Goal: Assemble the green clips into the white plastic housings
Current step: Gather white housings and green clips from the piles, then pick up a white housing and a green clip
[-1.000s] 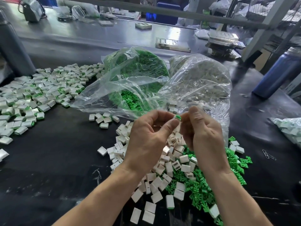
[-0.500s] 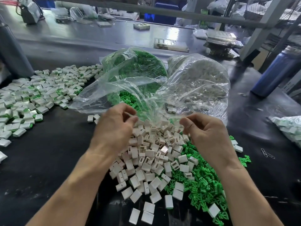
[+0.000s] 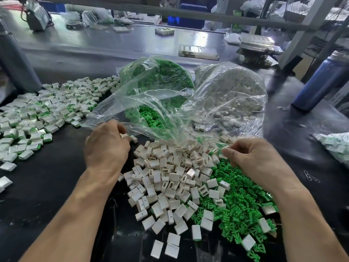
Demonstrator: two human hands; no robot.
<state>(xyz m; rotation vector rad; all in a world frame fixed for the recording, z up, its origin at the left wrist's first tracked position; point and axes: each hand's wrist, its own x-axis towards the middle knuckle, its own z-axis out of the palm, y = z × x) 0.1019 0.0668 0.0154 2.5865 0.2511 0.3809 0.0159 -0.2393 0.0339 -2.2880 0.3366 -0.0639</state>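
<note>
- While both my forearms reach over the black rubber-topped workbench point(image 3: 47, 186), two clear plastic bags point(image 3: 226, 95) lie open beyond my hands.
- Loose white rectangular plastic housings point(image 3: 170, 178) are heaped between my hands, beside the small green plastic clips point(image 3: 239, 205).
- My left hand point(image 3: 105, 146) curls around one housing, pinching it.
- My right hand's point(image 3: 253, 157) fingers are curled; I cannot tell what they hold.

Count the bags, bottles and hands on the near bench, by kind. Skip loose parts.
Bag of green clips: 1
Bag of white housings: 1
Bag of mixed white-and-green parts, right edge: 1
Blue bottle: 1
Hands: 2 (left hand, right hand)
Total: 6
</note>
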